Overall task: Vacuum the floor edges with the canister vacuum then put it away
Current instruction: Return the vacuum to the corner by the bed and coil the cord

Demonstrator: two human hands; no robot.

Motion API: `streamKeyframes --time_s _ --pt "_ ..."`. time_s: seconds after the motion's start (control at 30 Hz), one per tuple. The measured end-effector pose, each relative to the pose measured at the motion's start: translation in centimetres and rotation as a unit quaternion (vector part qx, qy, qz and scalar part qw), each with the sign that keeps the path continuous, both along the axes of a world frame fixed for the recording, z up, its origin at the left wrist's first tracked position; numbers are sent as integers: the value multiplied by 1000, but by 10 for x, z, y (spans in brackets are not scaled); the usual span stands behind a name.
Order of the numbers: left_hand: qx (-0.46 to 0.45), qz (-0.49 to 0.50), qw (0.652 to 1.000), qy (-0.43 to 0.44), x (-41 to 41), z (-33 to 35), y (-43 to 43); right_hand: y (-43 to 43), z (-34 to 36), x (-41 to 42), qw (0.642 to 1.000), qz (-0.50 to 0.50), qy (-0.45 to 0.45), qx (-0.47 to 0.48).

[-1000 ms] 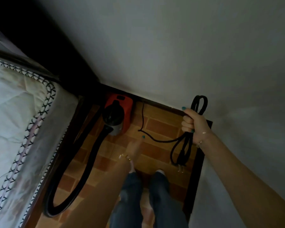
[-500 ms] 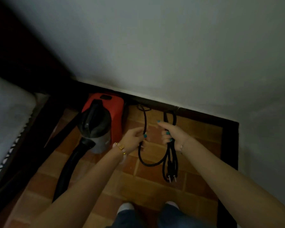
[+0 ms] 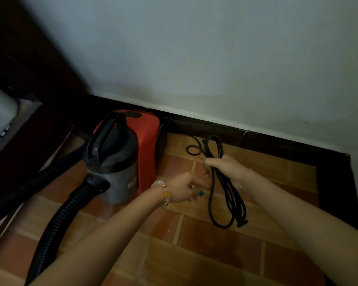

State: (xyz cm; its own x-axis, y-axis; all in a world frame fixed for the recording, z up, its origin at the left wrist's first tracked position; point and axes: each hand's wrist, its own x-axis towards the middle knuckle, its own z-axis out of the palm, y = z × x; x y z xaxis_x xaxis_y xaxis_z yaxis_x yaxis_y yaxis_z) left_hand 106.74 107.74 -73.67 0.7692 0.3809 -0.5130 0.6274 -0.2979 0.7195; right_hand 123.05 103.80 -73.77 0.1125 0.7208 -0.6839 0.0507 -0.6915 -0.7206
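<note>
Right hand [image 3: 225, 169] grips cord [image 3: 209, 200], left hand [image 3: 186, 188] at it — vacuum [image 3: 147, 145] by wall [image 3: 215, 58].

The tiled floor [image 3: 215, 254], with a dark border [image 3: 335, 182] at the wall [image 3: 215, 58], carries the red vacuum [image 3: 120, 162] by the wall, its hose [image 3: 56, 223] trailing along the tiles, and one loop of the cord [image 3: 194, 155] nearby.

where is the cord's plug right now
Head view, right of centre: the plug is at the bottom of the coiled cord held by the right hand.
</note>
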Motion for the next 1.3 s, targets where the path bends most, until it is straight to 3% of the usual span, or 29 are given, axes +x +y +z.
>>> streamKeyframes --time_s 0.1,0.17,0.37,0.6,0.77,1.0,1.07,1.2,1.3 --pt "158 143 977 16 -14 -20 18 -17 -10 2 994 -40 90 50" --pt "200 236 951 6 -21 -31 29 -29 -12 5 990 -41 117 72" --pt "113 146 977 -107 10 -42 32 -46 -4 12 973 -12 163 162" --pt "145 193 956 -166 35 -54 26 -23 1 15 933 -227 137 244" --pt "164 244 927 -233 33 -49 21 -7 -9 13 920 -295 78 246" --pt "162 301 906 -248 37 -36 14 3 -22 -16 894 -303 247 219" --pt "165 301 908 -240 39 -37 14 8 -20 -19 897 -299 226 234" --pt "161 271 919 -238 41 -37 13 18 -16 -19 921 -287 103 241" --pt "215 234 926 -204 34 -45 17 25 -19 -14 911 -311 101 252"
